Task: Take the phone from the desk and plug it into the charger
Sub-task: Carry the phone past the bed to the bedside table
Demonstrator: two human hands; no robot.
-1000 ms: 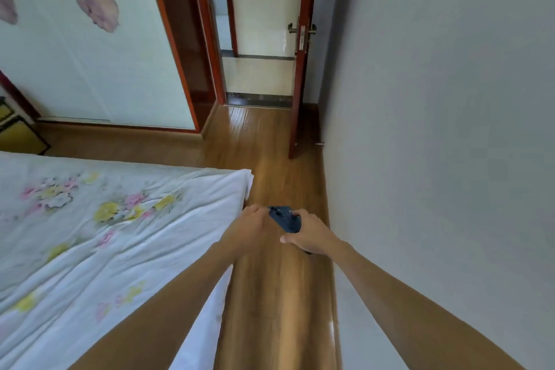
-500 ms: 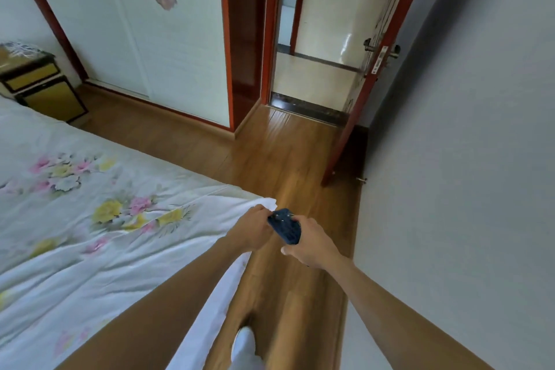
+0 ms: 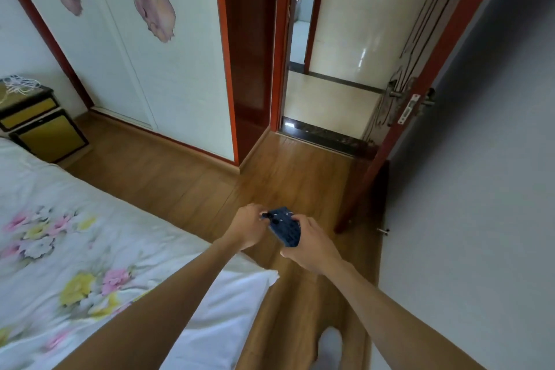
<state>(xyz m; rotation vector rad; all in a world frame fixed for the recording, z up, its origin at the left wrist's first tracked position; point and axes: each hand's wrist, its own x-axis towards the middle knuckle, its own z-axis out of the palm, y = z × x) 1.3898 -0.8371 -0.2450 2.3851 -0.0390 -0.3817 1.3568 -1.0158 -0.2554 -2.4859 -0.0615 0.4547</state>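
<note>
A dark blue phone (image 3: pixel 283 228) with a patterned back is held out in front of me over the wooden floor. My right hand (image 3: pixel 310 245) grips its lower right side. My left hand (image 3: pixel 247 228) is closed at the phone's upper left corner, fingertips touching its edge. A tangle of white cable (image 3: pixel 19 84) lies on top of the bedside cabinet (image 3: pixel 39 126) at the far left. No plug or socket shows.
A bed with a flowered white sheet (image 3: pixel 90 264) fills the left. White wardrobe doors (image 3: pixel 135 48) line the back. An open doorway (image 3: pixel 324 99) with a red-brown door (image 3: pixel 414 105) lies ahead. A grey wall (image 3: pixel 480 189) stands on the right. My white-socked foot (image 3: pixel 329 345) is below.
The view has swung left, bringing the bedside cabinet and its cable into sight. Both hands keep hold of the phone in front of me, and my foot has stepped forward.
</note>
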